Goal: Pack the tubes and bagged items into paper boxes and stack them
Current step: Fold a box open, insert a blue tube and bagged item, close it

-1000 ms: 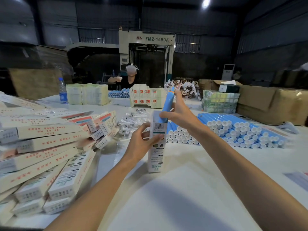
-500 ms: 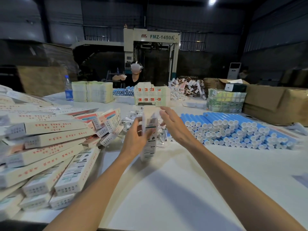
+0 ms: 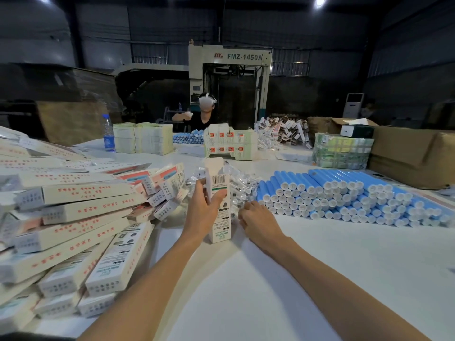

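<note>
Grips a paper box in the left hand, thumb across the front face and fingers wrapped round the far side. Stands it upright with its bottom end on the white table and its top flap open and raised. Lays the right hand just right of the box, knuckles up, with its fingers curled down at the near edge of a heap of clear bagged items. Cannot tell whether anything is pinched there.

Shows on the box front a barcode near the top and a green band beneath it, partly under the thumb. Carries small print lower down, too fine to read.

Behind and right of the right hand: blue tubes with white caps, stacked on their sides with caps toward the camera. To the left: a sloping pile of closed boxes lying flat, printed with red characters that cannot be read.

Farther back on the table: a water bottle with a blue label, bundles of flat cartons, and a block of cartons with red squares. Across the table: another person in a dark top. Behind that: a pale machine marked "FMZ-1450A". At the right edge: brown cardboard cases.
</note>
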`<state>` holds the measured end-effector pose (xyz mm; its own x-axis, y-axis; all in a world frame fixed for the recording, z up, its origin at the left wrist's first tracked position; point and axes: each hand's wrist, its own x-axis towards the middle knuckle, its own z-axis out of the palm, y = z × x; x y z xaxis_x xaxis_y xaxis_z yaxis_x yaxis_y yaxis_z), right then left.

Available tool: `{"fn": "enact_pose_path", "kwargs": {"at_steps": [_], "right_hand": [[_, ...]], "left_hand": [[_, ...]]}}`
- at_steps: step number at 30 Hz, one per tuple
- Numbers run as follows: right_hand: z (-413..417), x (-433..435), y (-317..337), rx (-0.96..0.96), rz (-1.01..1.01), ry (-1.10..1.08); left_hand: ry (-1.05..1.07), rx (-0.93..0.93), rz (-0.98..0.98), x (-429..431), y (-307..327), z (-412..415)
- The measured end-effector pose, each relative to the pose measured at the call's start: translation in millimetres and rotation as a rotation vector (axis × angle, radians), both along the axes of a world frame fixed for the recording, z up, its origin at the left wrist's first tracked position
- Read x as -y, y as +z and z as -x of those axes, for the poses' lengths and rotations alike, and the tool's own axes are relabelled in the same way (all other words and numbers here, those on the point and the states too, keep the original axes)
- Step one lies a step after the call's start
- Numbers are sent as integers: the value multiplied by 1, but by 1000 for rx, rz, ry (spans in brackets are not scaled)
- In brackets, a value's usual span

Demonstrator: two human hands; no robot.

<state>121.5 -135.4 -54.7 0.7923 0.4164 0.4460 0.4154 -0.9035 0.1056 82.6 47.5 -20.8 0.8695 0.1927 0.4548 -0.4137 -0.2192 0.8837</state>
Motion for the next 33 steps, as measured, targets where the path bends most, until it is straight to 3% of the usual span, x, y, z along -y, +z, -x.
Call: {"fn": "enact_pose_path", "kwargs": {"at_steps": [5, 8, 10, 14, 19, 27, 30, 33], "right_hand": [[15, 13, 15, 103, -286, -50], [30, 32, 39, 4, -755, 19], [43, 45, 60, 3, -964, 90], [75, 60, 108, -7, -1144, 176], [104, 60, 166, 13, -966, 340], [102, 35, 189, -66, -403, 229], [96, 23, 182, -42, -422, 267], [91, 14, 174, -47, -589, 351]], "left_hand": [[-58, -15, 44, 3, 5, 8], [-133, -29, 71, 8, 7, 15], [-197, -42, 81, 13, 8, 20], [-312, -54, 129, 25, 9, 29], [-431, -36, 162, 38, 10, 39], [-443, -1, 147, 40, 13, 42], [-445, 7, 153, 40, 13, 42], [-460, 2, 151, 38, 14, 41]]}}
